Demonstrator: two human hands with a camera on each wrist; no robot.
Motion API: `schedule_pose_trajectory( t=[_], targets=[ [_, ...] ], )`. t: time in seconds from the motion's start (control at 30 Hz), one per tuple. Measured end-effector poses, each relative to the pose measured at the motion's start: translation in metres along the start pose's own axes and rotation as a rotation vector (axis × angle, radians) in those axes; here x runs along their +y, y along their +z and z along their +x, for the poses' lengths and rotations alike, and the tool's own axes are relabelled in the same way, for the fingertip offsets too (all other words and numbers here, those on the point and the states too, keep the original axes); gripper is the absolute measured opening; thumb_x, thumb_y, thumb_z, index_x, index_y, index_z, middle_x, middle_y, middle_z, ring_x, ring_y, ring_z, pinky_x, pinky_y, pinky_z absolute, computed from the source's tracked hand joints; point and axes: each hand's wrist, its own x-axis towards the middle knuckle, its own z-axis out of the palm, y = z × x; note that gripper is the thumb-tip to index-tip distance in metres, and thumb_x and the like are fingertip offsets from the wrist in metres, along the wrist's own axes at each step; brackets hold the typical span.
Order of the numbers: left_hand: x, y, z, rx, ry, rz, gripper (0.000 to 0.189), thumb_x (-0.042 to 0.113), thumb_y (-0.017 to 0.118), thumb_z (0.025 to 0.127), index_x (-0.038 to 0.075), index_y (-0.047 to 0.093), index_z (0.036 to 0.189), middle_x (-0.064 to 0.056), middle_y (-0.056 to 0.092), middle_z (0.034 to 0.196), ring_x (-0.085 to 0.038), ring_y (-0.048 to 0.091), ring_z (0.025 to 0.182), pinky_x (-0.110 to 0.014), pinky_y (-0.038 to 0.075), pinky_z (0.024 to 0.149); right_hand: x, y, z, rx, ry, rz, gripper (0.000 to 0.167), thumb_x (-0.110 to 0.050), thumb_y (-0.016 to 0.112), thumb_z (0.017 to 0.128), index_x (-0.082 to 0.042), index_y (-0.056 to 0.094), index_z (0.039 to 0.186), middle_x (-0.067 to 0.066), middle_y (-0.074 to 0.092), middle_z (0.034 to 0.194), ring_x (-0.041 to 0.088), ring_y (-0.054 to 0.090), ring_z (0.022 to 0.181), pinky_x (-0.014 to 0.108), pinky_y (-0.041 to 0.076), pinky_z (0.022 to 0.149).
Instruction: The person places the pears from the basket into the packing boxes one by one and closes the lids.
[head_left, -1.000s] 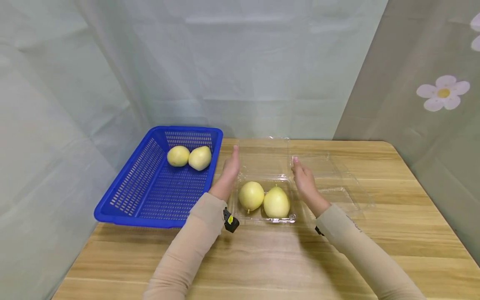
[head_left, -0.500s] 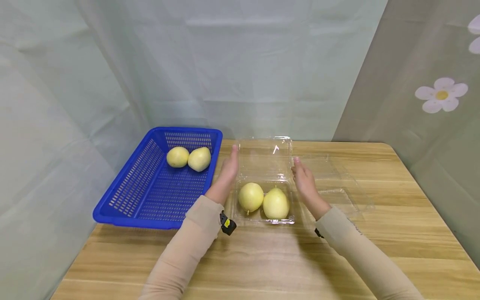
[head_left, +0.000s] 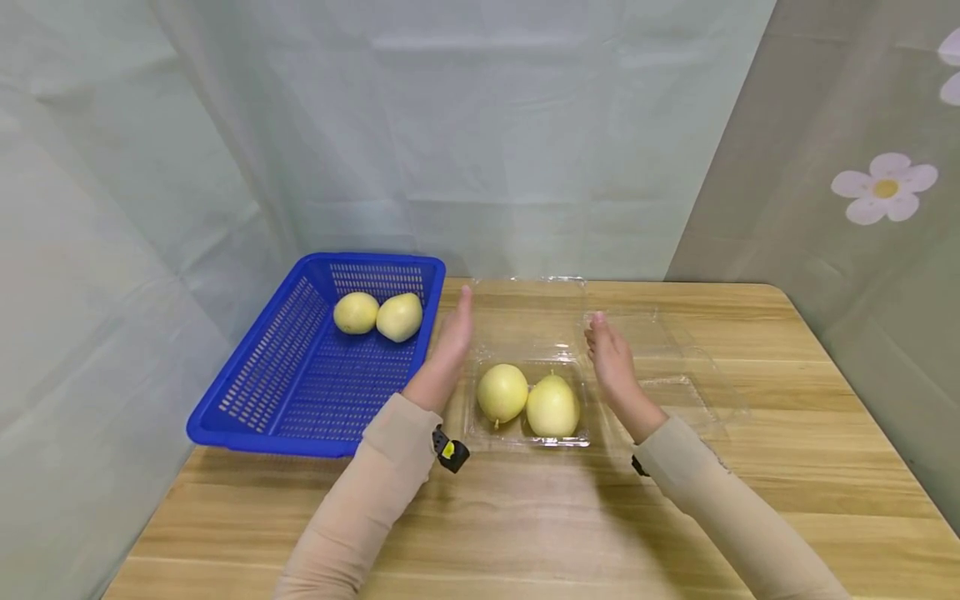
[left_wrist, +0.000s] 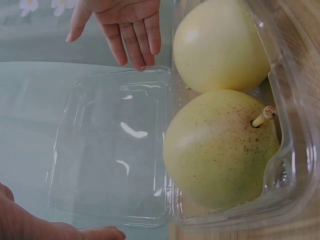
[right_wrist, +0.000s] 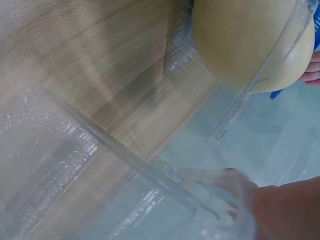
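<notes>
Two pale yellow pears (head_left: 553, 406) sit side by side in a clear plastic clamshell box (head_left: 567, 441), its hinged lid (left_wrist: 112, 145) standing open at the far side. My left hand (head_left: 450, 335) is along the lid's left side, thumb up and holding nothing. Opposite it, my right hand (head_left: 611, 358) is by the lid's right side; the left wrist view shows its palm and straight fingers (left_wrist: 131, 35). In the right wrist view, the right hand (right_wrist: 285, 207) is partly hidden behind clear plastic, while one pear (right_wrist: 245, 45) fills the upper right.
A blue slatted basket (head_left: 300, 446) stands on the left of the wooden table (head_left: 525, 533), with two more pears (head_left: 400, 317) in it. To the right lies another clear plastic box (head_left: 686, 392), open. Pale curtains (head_left: 480, 142) hang behind the table.
My left hand has drifted slightly left, and my right hand slightly right, widening the gap between them. The bright glare on the lid has faded. The pears have stayed in place.
</notes>
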Motion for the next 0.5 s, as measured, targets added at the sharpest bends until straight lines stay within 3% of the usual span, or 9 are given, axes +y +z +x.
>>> schedule_pose_trajectory(
  t=[0.1, 0.3, 0.5],
  targets=[
    [0.000, 0.000, -0.002, -0.010, 0.029, -0.016, 0.074, 0.055, 0.021, 0.099, 0.000, 0.026, 0.148, -0.018, 0.025, 0.155, -0.033, 0.020, 0.143, -0.044, 0.016, 0.119, -0.002, 0.000, -0.002, 0.002, -0.001, 0.024, 0.067, -0.040, 0.023, 0.104, 0.016, 0.027, 0.141, 0.036, 0.032, 0.143, 0.045, 0.033, 0.135, 0.049, 0.029, 0.113],
    [-0.003, -0.001, -0.009, -0.009, 0.065, 0.051, 0.073, 0.052, 0.020, 0.101, -0.005, 0.030, 0.145, -0.023, 0.028, 0.152, -0.037, 0.024, 0.141, -0.046, 0.018, 0.118, -0.006, -0.002, -0.007, -0.018, 0.000, 0.050, 0.067, -0.039, 0.022, 0.104, 0.017, 0.026, 0.140, 0.037, 0.030, 0.144, 0.045, 0.030, 0.136, 0.047, 0.027, 0.114],
    [-0.005, -0.002, -0.015, -0.033, 0.099, 0.035, 0.068, 0.049, 0.019, 0.102, -0.001, 0.027, 0.148, -0.021, 0.024, 0.154, -0.035, 0.020, 0.143, -0.045, 0.016, 0.119, -0.008, -0.005, -0.011, -0.040, 0.003, 0.052, 0.068, -0.041, 0.019, 0.104, 0.016, 0.024, 0.142, 0.036, 0.028, 0.145, 0.044, 0.029, 0.138, 0.047, 0.025, 0.115]
  ],
)
